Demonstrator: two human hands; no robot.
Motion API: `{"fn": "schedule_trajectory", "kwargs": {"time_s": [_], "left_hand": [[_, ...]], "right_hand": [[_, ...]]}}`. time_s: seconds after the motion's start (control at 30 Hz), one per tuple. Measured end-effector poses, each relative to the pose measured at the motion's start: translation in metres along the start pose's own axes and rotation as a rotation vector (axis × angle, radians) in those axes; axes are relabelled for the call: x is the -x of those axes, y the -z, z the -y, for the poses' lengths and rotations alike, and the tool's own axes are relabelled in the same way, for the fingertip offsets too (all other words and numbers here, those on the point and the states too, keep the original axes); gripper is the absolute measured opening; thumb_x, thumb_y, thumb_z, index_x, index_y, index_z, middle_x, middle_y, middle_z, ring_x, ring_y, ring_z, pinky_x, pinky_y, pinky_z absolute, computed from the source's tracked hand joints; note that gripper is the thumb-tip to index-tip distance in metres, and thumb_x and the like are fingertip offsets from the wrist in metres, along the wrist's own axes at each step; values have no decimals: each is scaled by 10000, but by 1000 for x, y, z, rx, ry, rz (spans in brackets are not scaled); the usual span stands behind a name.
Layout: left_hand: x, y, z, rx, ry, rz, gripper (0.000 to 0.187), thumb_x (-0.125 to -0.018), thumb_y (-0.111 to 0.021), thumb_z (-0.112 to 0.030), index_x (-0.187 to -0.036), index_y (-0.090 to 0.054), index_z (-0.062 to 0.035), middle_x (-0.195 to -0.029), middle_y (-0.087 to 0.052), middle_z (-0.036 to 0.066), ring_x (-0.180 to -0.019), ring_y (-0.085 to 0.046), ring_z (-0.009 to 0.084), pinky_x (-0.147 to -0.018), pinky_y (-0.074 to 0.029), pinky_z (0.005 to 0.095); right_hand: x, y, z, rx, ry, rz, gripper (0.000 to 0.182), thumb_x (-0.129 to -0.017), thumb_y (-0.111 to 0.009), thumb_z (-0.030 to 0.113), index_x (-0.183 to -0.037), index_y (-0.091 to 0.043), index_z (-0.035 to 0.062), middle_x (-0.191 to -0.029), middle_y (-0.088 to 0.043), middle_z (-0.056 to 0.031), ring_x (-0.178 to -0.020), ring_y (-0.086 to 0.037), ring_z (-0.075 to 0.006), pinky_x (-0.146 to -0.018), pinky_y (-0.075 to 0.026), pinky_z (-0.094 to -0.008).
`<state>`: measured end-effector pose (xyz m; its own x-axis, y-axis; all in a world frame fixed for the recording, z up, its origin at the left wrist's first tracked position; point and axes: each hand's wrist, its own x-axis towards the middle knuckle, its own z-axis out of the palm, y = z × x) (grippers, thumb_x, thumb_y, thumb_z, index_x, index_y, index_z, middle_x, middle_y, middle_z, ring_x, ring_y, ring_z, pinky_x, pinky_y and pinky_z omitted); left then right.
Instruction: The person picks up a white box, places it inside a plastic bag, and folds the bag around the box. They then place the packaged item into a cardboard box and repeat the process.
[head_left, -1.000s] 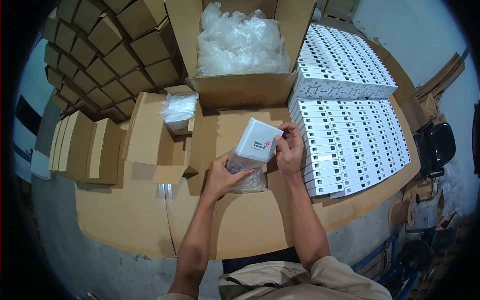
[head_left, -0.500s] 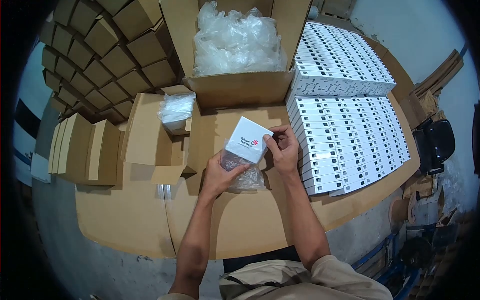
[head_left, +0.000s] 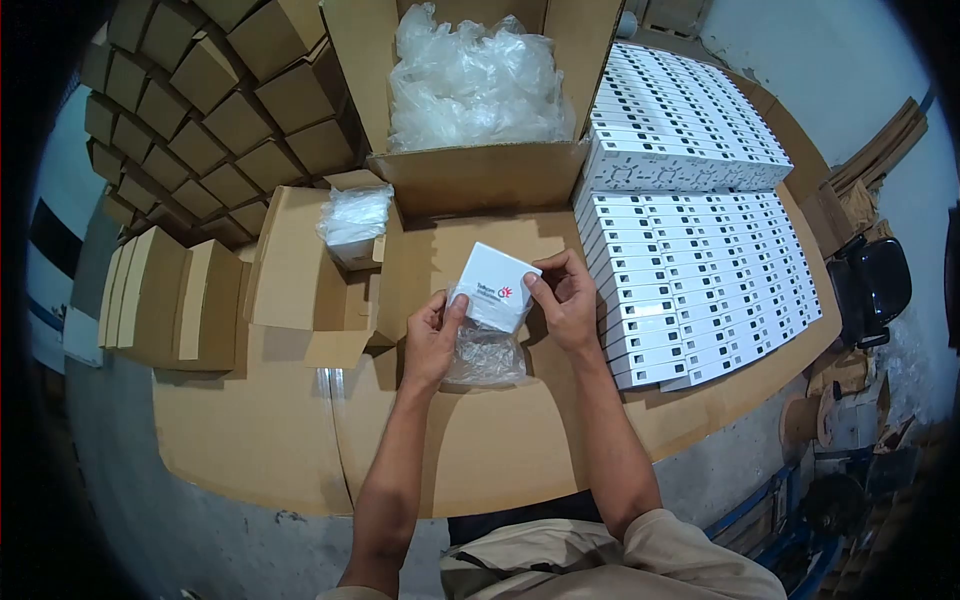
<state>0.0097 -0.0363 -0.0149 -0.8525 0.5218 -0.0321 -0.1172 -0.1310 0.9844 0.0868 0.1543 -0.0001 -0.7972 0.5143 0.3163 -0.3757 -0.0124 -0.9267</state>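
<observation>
A white square box [head_left: 500, 275] with a red logo and dark lettering is between my hands, over the cardboard-covered table. Its lower part sits inside a clear plastic bag [head_left: 488, 358], whose loose end hangs toward me. My left hand [head_left: 433, 335] grips the left edge of the box and bag, thumb on the front face. At the right edge my right hand [head_left: 563, 300] pinches the box, thumb near the logo. Left of my hands, an open cardboard carton [head_left: 290, 260] holds several plastic-wrapped white boxes [head_left: 356, 222].
Behind my hands stands a large carton [head_left: 480, 180] full of crumpled clear plastic bags [head_left: 475, 85]. Rows of white boxes [head_left: 700, 285] are stacked at the right. Brown cartons [head_left: 220, 110] pile up at the back left, with folded cartons [head_left: 165, 300] below. A black chair [head_left: 872, 290] is beyond the table.
The box has dropped slightly toward me and tilted. My left hand has shifted up from the bag to the box's left edge, its thumb now on the front. My right hand keeps its pinch.
</observation>
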Motion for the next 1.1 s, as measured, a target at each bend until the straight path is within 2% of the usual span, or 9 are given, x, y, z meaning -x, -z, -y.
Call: {"fn": "schedule_trajectory", "kwargs": {"time_s": [0.07, 0.17, 0.37, 0.43, 0.63, 0.73, 0.83, 0.93, 1.1], "left_hand": [[1, -4, -1, 39, 6, -33, 320, -1052, -627, -262, -1143, -682, 39, -980, -709, 17, -875, -614, 70, -794, -495, 250], [1, -5, 2, 62, -3, -72, 332, -1065, -600, -273, -1157, -680, 36, -991, -713, 28, -872, -624, 77, -809, -503, 255], [-4, -3, 13, 115, -7, -171, 373, -1095, -531, -302, -1158, -674, 36, -1011, -722, 64, -917, -639, 99, -848, -513, 279], [-5, -1, 16, 124, 5, -211, 391, -1099, -519, -306, -1176, -676, 43, -1034, -723, 78, -944, -642, 108, -864, -511, 282], [0, -2, -2, -208, -77, -194, 355, -1086, -551, -236, -1287, -665, 34, -1136, -723, 99, -1025, -645, 130, -917, -512, 295], [2, -8, -9, -69, -117, -250, 292, -1064, -594, -193, -1232, -672, 33, -1093, -716, 85, -1002, -644, 117, -893, -519, 287], [0, -2, -2, -74, -27, -262, 226, -1042, -632, -158, -1164, -662, 29, -1045, -696, 58, -961, -635, 100, -866, -520, 268], [1, -9, -1, 29, -118, -245, 177, -1029, -650, -130, -1129, -650, 16, -1015, -674, 33, -923, -620, 90, -838, -509, 249], [-3, -6, 3, 69, -113, -245, 164, -1031, -650, -135, -1125, -657, -1, -1016, -667, 26, -919, -604, 80, -815, -494, 241]], "right_hand": [[1, 2, -1, 60, -16, 38, 209, -930, -722, 17, -1072, -574, -19, -962, -663, -75, -891, -642, -121, -823, -525, -271], [2, 1, 11, 61, -51, 131, 382, -891, -764, 21, -1211, -558, -10, -983, -657, -76, -889, -640, -123, -820, -537, -266], [10, -6, 25, 80, -337, 260, 688, -845, -796, -5, -1432, -443, 69, -986, -653, -65, -889, -635, -107, -757, -544, -244], [9, -4, 24, 79, -296, 243, 660, -855, -784, -15, -1423, -457, 65, -980, -654, -70, -884, -631, -104, -753, -537, -243], [9, 1, 19, 112, -200, 197, 537, -900, -739, -16, -1386, -519, 44, -965, -659, -79, -888, -631, -105, -760, -533, -257], [8, -1, 19, 83, -149, 154, 492, -915, -726, -8, -1368, -537, 29, -988, -669, -77, -902, -636, -110, -786, -535, -262], [7, -1, 19, 76, -117, 150, 464, -920, -722, -4, -1351, -553, 15, -1017, -678, -79, -924, -645, -119, -813, -535, -266], [8, 0, 17, 98, -96, 143, 423, -923, -721, 1, -1323, -582, 5, -1017, -682, -78, -931, -646, -121, -822, -534, -267], [9, 1, 18, 128, -88, 151, 346, -932, -717, 14, -1267, -633, -3, -978, -689, -72, -905, -646, -117, -818, -538, -265]]}}
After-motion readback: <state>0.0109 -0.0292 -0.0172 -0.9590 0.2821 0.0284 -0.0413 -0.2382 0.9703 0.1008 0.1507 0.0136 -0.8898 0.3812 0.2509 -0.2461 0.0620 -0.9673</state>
